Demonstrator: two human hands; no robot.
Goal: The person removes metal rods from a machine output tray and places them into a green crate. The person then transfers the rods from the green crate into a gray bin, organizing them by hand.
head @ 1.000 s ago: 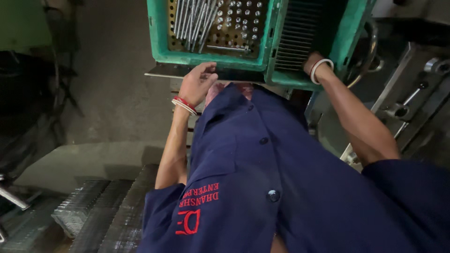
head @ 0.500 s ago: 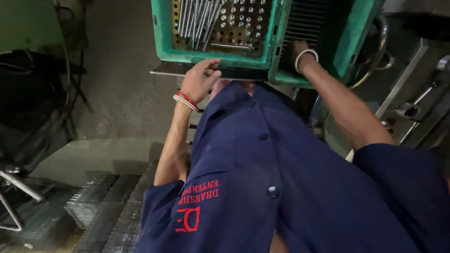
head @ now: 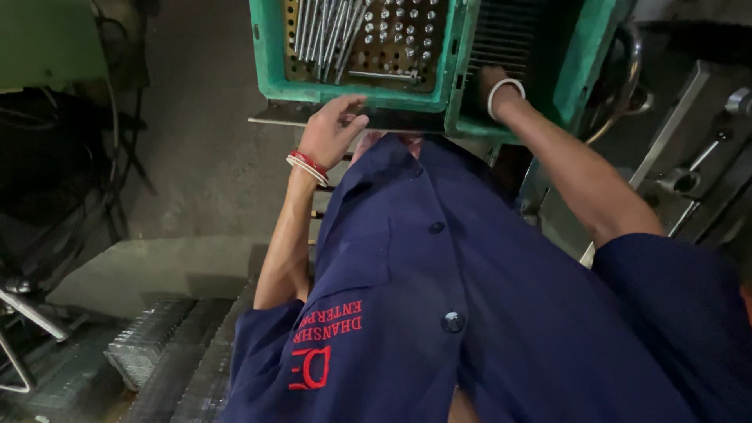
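Observation:
My left hand (head: 333, 133), red bangles at the wrist, rests with fingers apart on the near rim of a green plastic crate (head: 266, 55) and the metal plate (head: 278, 117) under it. The crate holds long metal rods (head: 325, 35) over a perforated bottom with several short pins. My right hand (head: 492, 81), a white bangle at the wrist, reaches into a second green crate (head: 589, 55) beside the first. Its fingers are hidden in the dark interior. My dark blue shirt fills the lower part of the view.
Stacks of ribbed metal pieces (head: 149, 352) lie on the floor at lower left. Dark cables (head: 94, 157) and a green machine body (head: 47, 39) stand at left. Grey metal machine parts with levers (head: 689, 172) are at right.
My right hand has moved from the second crate's outer rim to inside it. My left hand has stayed at the first crate's near rim, its fingers now spread.

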